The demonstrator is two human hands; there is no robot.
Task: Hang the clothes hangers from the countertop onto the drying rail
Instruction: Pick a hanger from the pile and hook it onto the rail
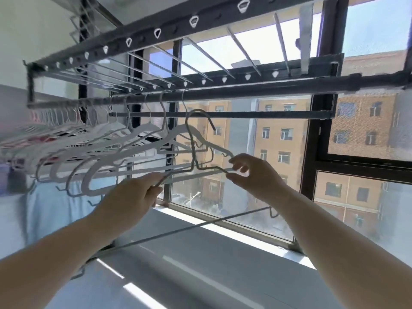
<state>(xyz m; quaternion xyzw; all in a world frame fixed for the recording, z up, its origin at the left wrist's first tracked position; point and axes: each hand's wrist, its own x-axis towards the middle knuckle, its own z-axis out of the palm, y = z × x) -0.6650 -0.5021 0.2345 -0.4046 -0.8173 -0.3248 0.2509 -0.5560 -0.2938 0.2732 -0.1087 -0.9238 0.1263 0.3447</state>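
A thin grey wire hanger is raised in front of the window, its hook just below the dark drying rail. My left hand grips its left shoulder wire. My right hand pinches its right shoulder between thumb and fingers. The hanger's long bottom bar slants down across my left forearm. Several white hangers hang on the rail to the left, close together.
A second, thinner rail runs behind the first. The overhead rack frame carries white clips and metal rods. Clothes hang at the far left. Below lies the white sill in front of the window.
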